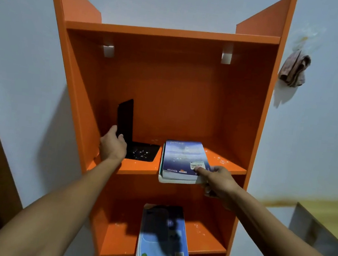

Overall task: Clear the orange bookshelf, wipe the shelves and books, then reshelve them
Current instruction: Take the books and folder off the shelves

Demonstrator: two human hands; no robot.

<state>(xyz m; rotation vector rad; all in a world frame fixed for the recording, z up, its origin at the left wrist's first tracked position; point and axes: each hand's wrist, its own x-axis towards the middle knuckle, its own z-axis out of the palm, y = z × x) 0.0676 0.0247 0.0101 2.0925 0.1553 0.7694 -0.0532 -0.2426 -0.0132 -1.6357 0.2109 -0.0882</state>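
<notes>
Left hand [113, 145] gripping black bookend [126, 120]; right hand [219, 182] pinching blue book [183, 158], apparently flat on orange bookshelf [227, 158].

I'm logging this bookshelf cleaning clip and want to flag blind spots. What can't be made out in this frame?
Head view only:
- Right hand: its lower fingers curl under the blue book, hidden by it.
- Lower stack of books: cut off by the bottom edge and darkened by shadow; the count is unclear.
- Blue book's cover text: too blurred to read.
- Left hand: fingertips hidden behind the black bookend.
- Orange bookshelf: top and base out of frame.
</notes>
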